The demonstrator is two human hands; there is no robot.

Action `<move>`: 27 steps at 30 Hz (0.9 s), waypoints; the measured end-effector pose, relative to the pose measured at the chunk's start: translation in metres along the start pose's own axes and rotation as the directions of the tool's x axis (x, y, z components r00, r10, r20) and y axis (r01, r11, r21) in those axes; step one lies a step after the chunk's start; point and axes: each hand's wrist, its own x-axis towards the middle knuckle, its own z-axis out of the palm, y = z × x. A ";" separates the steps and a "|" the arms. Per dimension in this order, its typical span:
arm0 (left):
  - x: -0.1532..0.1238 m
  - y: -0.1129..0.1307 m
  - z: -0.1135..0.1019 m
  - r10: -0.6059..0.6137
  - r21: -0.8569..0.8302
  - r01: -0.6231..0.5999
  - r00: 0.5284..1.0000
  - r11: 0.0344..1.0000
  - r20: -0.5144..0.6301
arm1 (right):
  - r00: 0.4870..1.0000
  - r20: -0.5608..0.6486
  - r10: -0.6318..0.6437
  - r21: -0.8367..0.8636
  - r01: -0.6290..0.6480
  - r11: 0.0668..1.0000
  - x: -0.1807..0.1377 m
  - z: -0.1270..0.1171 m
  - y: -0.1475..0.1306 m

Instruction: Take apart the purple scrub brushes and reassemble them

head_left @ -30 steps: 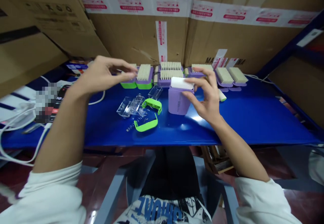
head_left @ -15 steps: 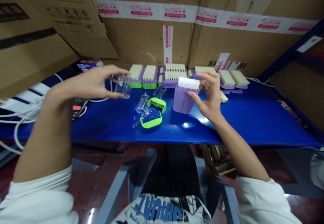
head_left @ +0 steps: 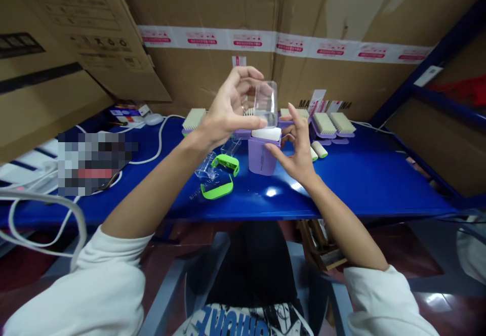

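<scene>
My left hand pinches a clear plastic cover between thumb and fingers. It is held upright just above a white roller, which sits in the top of a purple case. With thumb and fingers, my right hand grips the right side of this case, which stands at the table's middle. Left of the case lie a green bracket, a curved green piece and another clear plastic cover. Whether the cover touches the roller I cannot tell.
Brush-like heads with pale bristles stand in a row along the back of the blue table. Pale rollers lie right of my right hand. White cables run at the left. Cardboard walls the back.
My left hand has carried the clear cover rightward to above the white roller. My right hand keeps its grip on the purple case. The head view has shifted slightly.
</scene>
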 end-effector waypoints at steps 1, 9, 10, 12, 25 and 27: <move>-0.001 -0.004 0.002 -0.001 -0.021 0.001 1.000 1.000 0.009 | 1.000 -0.002 0.000 0.004 0.000 1.000 0.000 0.000 -0.001; -0.026 -0.028 0.025 0.054 0.376 0.022 0.980 0.927 -0.192 | 0.999 0.018 -0.031 -0.071 0.033 0.997 0.001 -0.006 -0.010; -0.029 -0.029 0.030 0.073 0.431 0.030 0.973 0.902 -0.221 | 0.998 0.011 -0.056 -0.076 0.056 0.996 0.002 -0.007 -0.010; -0.033 -0.027 0.037 0.107 0.506 0.037 0.962 0.862 -0.252 | 0.996 -0.004 -0.085 -0.073 0.085 0.994 0.002 -0.008 -0.011; -0.046 -0.003 -0.003 -0.019 0.333 0.001 0.999 0.943 0.050 | 0.997 0.074 -0.034 0.012 0.034 0.999 0.005 -0.011 -0.001; -0.051 -0.008 -0.002 -0.055 0.290 0.046 0.998 0.956 0.025 | 0.994 0.105 -0.043 -0.009 0.045 0.999 0.005 -0.012 -0.001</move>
